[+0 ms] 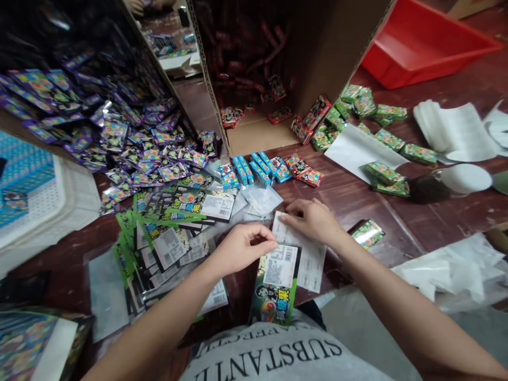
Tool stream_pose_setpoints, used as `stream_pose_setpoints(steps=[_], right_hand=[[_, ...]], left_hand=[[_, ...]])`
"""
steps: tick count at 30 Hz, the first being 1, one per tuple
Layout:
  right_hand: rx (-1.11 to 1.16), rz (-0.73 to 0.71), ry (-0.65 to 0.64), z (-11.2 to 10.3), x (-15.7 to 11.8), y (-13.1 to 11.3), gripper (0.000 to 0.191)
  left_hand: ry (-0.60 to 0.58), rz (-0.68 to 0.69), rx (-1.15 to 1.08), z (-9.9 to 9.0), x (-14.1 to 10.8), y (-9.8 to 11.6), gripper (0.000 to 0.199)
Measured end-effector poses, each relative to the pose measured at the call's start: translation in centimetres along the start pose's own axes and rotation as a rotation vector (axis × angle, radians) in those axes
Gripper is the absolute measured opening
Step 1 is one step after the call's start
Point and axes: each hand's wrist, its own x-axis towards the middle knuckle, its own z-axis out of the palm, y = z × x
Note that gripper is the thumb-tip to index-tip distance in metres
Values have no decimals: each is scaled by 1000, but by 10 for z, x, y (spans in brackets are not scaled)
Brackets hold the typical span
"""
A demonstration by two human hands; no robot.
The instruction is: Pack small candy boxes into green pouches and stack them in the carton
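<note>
My left hand (248, 246) is closed, thumb and forefinger pinching the top edge of a dark green printed packet (278, 286) with a white label, which lies close to my shirt. Partly beneath that packet is a white printed sheet (311, 264). My right hand (313, 219) has its curled fingers at the sheet's top left corner; whether they grip it is hard to tell. Left of my hands lies a spread pile of similar green packets (170, 246). Small blue boxes (260, 169) and red packs (304, 170) stand or lie beyond my hands.
Purple packs (159, 159) spill from a carton at the left. An open carton (257, 135) holds red packs. Green packs (391, 140), a red tray (420, 53), a white-capped container (464, 179) and plastic bags (452, 270) are at the right; a white basket (75, 196) is at the left.
</note>
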Motion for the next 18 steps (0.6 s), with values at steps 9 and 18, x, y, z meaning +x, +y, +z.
stream_pose_setpoints(steps=[9, 18], right_hand=[[346, -106, -65, -9, -5, -13, 25], [445, -47, -18, -26, -10, -3, 24]], left_hand=[[182, 93, 135, 2, 41, -1, 18], [219, 98, 252, 7, 52, 1, 43]])
